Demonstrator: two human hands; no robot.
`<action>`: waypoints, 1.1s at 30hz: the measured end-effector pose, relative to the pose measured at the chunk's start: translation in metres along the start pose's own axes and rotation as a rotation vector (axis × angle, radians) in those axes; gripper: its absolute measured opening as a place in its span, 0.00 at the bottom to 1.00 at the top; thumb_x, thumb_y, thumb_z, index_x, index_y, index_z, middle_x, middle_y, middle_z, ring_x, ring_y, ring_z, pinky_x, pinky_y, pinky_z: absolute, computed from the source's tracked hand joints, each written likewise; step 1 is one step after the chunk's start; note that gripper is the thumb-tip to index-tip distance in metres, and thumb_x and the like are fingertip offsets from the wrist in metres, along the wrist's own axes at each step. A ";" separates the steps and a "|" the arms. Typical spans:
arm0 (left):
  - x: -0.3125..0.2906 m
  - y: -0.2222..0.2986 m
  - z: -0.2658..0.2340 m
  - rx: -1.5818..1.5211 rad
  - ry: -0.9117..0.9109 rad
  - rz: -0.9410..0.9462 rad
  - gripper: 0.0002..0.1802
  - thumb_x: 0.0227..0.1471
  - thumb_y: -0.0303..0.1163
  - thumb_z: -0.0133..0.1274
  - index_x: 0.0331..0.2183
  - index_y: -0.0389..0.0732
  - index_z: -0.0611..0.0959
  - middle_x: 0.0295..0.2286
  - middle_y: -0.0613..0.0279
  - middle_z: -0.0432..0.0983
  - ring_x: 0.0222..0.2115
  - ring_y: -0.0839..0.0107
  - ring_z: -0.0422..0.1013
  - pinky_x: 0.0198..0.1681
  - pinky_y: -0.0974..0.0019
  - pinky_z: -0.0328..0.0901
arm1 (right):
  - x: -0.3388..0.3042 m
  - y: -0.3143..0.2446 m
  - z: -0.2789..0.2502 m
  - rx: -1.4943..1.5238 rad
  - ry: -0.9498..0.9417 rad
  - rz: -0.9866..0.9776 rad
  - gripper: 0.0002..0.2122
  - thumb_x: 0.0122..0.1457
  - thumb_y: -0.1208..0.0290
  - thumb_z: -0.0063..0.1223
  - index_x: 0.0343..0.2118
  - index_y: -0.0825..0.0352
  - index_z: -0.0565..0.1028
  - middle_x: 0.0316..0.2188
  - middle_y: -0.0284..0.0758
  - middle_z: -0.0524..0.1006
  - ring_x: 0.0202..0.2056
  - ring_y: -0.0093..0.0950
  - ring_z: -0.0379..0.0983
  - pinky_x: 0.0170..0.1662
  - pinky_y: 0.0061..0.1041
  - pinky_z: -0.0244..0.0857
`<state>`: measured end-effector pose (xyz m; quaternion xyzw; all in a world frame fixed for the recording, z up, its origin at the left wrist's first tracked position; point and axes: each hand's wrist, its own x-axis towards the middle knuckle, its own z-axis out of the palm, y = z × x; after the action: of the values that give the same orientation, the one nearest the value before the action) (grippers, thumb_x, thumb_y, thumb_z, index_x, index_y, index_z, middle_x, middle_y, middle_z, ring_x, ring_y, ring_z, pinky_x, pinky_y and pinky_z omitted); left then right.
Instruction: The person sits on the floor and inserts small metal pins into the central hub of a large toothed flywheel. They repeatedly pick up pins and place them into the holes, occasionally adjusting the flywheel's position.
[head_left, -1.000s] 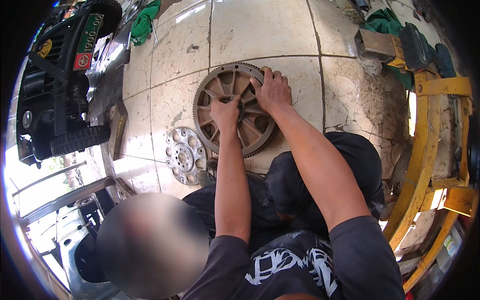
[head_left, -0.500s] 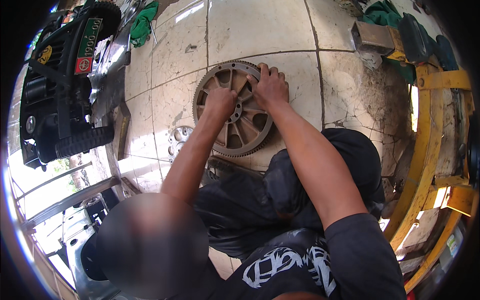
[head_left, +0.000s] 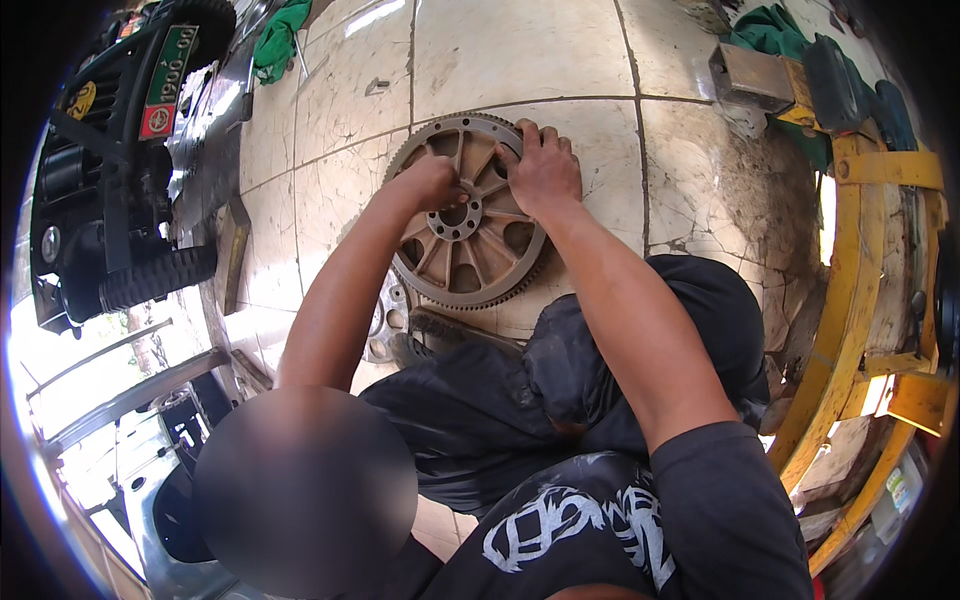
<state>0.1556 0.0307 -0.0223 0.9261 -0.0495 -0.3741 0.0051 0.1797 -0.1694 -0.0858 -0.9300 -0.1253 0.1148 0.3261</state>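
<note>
A large toothed flywheel (head_left: 487, 248), brownish with ribbed spokes and a drilled hub, lies on the tiled floor in front of my knees. My left hand (head_left: 432, 184) is closed over the spokes just up and left of the hub. Its fingers are curled in, and whatever they hold is hidden. At the upper right of the wheel, my right hand (head_left: 543, 170) grips the rim. Its fingers reach over the toothed edge, with the thumb on the inner side.
A round metal plate with holes (head_left: 388, 318) lies beside the flywheel, partly behind my left forearm. A dark bar (head_left: 465, 332) sits before my knees. Yellow metal framing (head_left: 850, 270) stands at the right; a black vehicle front (head_left: 110, 180) and green cloth (head_left: 280, 42) are at the left.
My left hand has moved up and left from the hub, uncovering its centre hole. The right hand keeps its place on the rim.
</note>
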 end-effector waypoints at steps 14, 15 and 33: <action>0.007 0.012 -0.020 0.130 -0.086 0.037 0.10 0.55 0.37 0.64 0.30 0.42 0.92 0.26 0.58 0.86 0.29 0.63 0.83 0.34 0.60 0.76 | 0.004 0.002 0.001 0.039 0.009 -0.010 0.28 0.67 0.44 0.51 0.62 0.59 0.69 0.54 0.43 0.73 0.56 0.43 0.71 0.60 0.43 0.68; 0.011 0.013 -0.031 0.002 -0.194 -0.025 0.11 0.55 0.38 0.65 0.31 0.41 0.92 0.26 0.59 0.86 0.28 0.63 0.83 0.33 0.61 0.76 | 0.004 0.004 0.000 0.040 0.017 -0.012 0.28 0.67 0.44 0.51 0.62 0.60 0.69 0.54 0.43 0.74 0.56 0.43 0.71 0.59 0.43 0.68; -0.025 0.025 0.007 0.286 0.431 -0.114 0.06 0.52 0.35 0.62 0.31 0.45 0.88 0.28 0.56 0.85 0.37 0.54 0.82 0.42 0.54 0.73 | 0.000 -0.005 0.003 0.083 0.026 -0.021 0.26 0.67 0.45 0.52 0.59 0.59 0.69 0.53 0.45 0.75 0.56 0.46 0.71 0.59 0.46 0.69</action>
<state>0.1307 0.0080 -0.0085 0.9770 -0.0474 -0.1569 -0.1362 0.1784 -0.1635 -0.0848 -0.9157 -0.1258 0.1042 0.3671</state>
